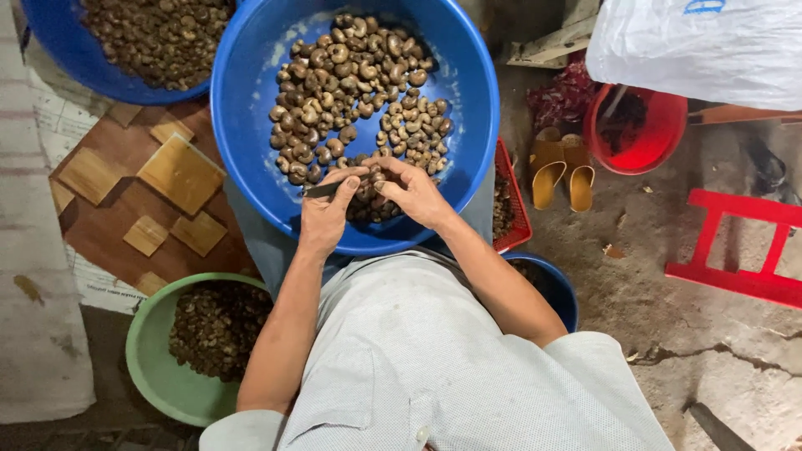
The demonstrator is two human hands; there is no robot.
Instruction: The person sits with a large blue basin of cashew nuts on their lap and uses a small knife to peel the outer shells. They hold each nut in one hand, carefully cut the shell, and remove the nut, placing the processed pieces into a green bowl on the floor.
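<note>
Grey shirt [434, 367] | left hand [322, 213] grips knife [326, 190] | right hand [413, 194] pinches nut [378, 178] | blue basin [251, 125]

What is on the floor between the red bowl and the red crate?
In the head view, a pair of yellow slippers lies on the floor between the red bowl and the red crate.

Both hands, left hand [324, 219] and right hand [415, 194], are meeting over the near rim of the large basin [251, 125] of nuts [355, 92]. A second basin [58, 50] is sitting far left, a bowl [146, 351] near left, sandals [561, 174] and bucket [660, 142] on the floor [668, 276] right.
</note>
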